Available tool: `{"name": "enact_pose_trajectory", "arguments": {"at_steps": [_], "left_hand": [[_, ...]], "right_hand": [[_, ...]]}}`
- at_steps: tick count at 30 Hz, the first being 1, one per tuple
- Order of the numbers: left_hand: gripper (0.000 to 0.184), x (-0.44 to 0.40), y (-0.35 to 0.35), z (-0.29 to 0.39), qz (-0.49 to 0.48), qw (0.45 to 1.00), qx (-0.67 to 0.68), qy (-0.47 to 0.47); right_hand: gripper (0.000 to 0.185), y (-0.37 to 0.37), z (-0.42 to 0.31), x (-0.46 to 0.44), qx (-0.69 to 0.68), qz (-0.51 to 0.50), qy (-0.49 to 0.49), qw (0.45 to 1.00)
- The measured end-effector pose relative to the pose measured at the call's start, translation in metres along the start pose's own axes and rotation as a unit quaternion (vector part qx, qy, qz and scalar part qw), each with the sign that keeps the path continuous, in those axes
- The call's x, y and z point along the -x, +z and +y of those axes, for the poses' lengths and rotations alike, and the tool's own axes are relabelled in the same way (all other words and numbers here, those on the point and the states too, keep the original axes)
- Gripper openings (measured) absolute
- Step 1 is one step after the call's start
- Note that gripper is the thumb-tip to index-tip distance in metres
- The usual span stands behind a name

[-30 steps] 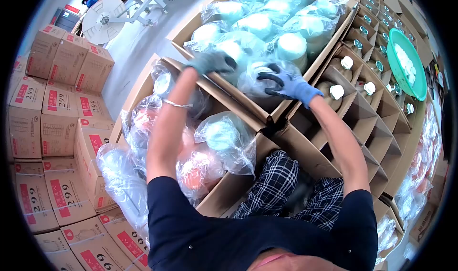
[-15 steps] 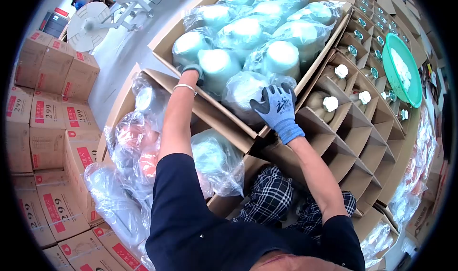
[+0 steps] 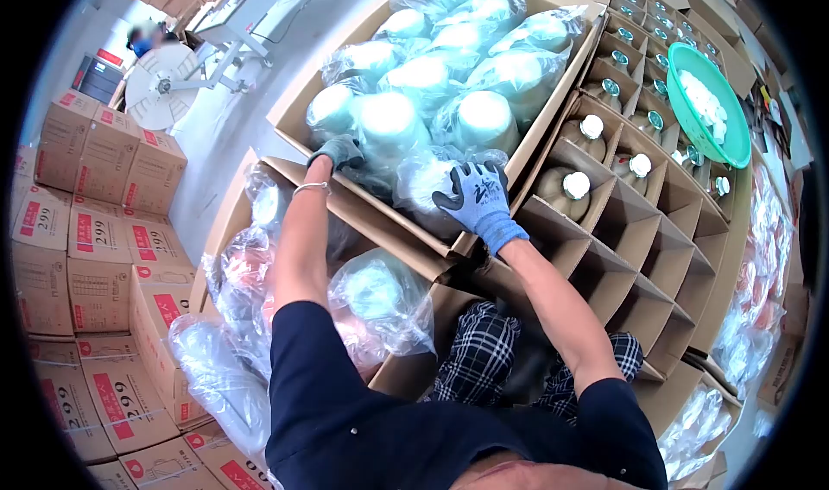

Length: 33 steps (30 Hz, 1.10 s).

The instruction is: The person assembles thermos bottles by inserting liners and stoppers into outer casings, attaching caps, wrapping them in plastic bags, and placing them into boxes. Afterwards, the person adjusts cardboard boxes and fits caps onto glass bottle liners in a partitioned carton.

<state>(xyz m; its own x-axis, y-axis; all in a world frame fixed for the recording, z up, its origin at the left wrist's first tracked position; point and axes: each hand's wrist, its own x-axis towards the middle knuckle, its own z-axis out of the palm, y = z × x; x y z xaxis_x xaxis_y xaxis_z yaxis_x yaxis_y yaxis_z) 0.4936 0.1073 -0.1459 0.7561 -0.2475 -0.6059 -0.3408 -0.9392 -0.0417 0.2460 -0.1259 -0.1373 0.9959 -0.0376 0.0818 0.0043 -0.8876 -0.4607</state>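
A large cardboard box (image 3: 289, 114) in front of me holds several pale, rounded cylinders (image 3: 387, 119) wrapped in clear plastic. My left hand (image 3: 339, 151), in a grey glove, is closed over the box's near wall on the left; its fingertips are mostly hidden. Near the closest corner, my right hand (image 3: 479, 195), in a blue-grey glove, lies with spread fingers on a plastic-wrapped rounded piece (image 3: 423, 183). Just right of that hand stands a box with cardboard dividers (image 3: 604, 252), where bottle-like pieces with white caps (image 3: 577, 185) sit in some cells.
A green bowl (image 3: 734, 145) with small white pieces rests on the divided box. Lower left, another open box (image 3: 207, 270) holds bagged pieces (image 3: 371, 296). Stacked cartons (image 3: 104, 240) line the left side. A person (image 3: 141, 43) is far off near a round wheel (image 3: 164, 84).
The view has turned slightly, shifting the surroundings. Both hands keep about the same places at the large box.
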Motion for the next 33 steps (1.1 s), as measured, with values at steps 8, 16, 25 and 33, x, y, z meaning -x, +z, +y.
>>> {"name": "enact_pose_trajectory", "arguments": {"at_steps": [8,16,25,33], "left_hand": [[0.048,0.240,-0.089,0.047,0.297,0.644,0.642,0.292],[0.042,0.389,0.093,0.164,0.172,0.635,0.597,0.459],[0.025,0.375,0.121,0.183,0.126,0.787,0.503,0.334],[0.043,0.348,0.079,0.205,0.077,0.545,0.730,0.405]], "right_hand": [[0.058,0.007,0.019,0.011,-0.010,0.118,-0.092,0.989],[0.068,-0.156,0.084,0.156,-0.867,0.026,0.053,0.494],[0.071,-0.185,0.040,0.310,-0.515,0.121,0.039,0.848],[0.052,-0.147,0.026,0.445,-0.183,0.157,-0.069,0.968]]}}
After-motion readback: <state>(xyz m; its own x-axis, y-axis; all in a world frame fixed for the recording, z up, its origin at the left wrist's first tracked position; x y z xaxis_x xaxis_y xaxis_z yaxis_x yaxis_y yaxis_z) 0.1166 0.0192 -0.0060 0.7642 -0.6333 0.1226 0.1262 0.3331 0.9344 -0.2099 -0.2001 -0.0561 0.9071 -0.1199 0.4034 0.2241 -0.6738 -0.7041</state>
